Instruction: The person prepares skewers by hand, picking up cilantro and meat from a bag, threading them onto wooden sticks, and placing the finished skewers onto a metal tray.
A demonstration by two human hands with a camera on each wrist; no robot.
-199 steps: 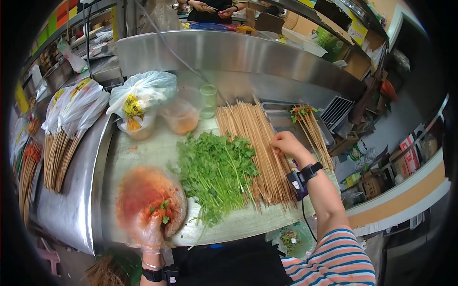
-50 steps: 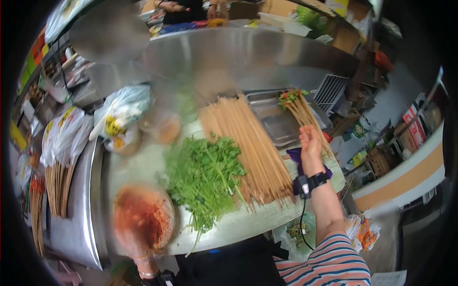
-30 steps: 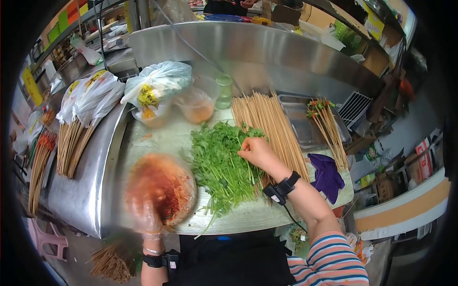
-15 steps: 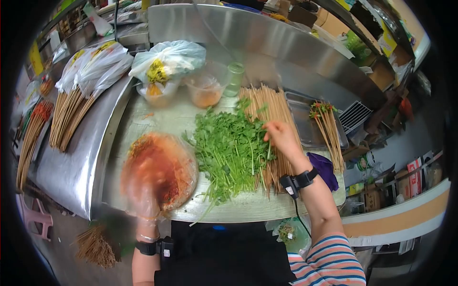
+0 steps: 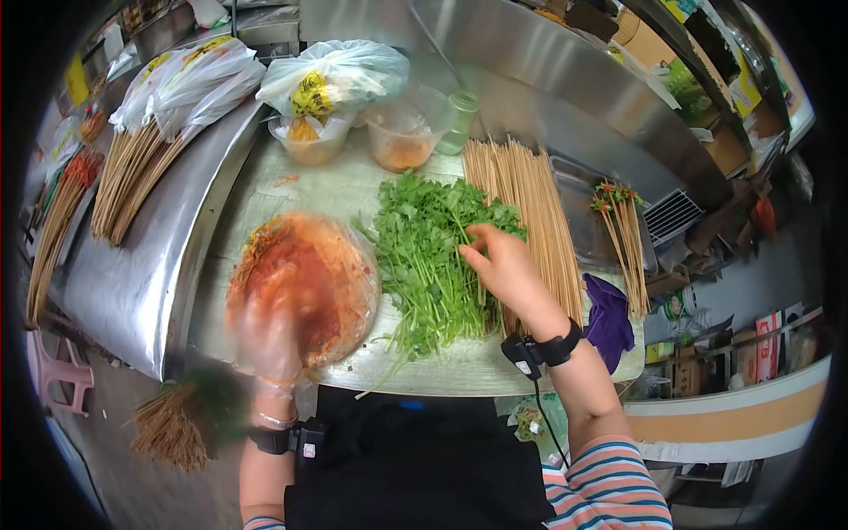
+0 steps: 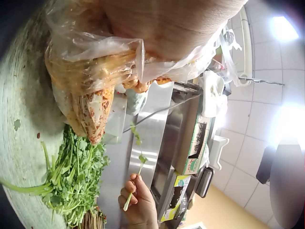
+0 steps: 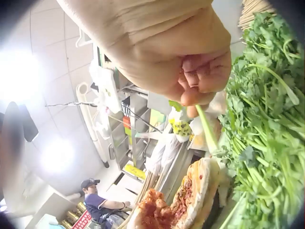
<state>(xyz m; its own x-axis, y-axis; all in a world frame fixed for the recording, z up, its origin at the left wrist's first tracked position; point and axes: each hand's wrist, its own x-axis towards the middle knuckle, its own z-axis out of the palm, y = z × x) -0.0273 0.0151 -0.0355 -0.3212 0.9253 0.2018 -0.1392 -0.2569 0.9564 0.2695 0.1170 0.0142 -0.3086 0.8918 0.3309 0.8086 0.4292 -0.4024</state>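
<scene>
In the head view my right hand (image 5: 508, 269) is over the heap of cilantro (image 5: 433, 274). Its thumb and fingers pinch a single cilantro sprig, whose pale stem (image 7: 206, 126) sticks out below the fingertips in the right wrist view. The left wrist view shows the same sprig (image 6: 140, 162) lifted above the heap, leaves up. My left hand (image 5: 272, 340), in a clear plastic glove, is at the near side of a plastic-lined bowl (image 5: 364, 305) of red, chili-coated food (image 5: 296, 278). Blur and plastic hide how its fingers lie.
Bare skewers (image 5: 521, 194) lie right of the cilantro, beside a metal tray (image 5: 574, 212) with several topped skewers (image 5: 623, 225). A purple cloth (image 5: 608, 322) lies near the right edge. Tubs (image 5: 406, 132), a green jar (image 5: 459, 119) and bagged skewers (image 5: 146, 168) stand behind and left.
My right hand went from the skewers' right side back to the cilantro and now holds a sprig. My left hand stays at the bowl. The head view has tilted downward.
</scene>
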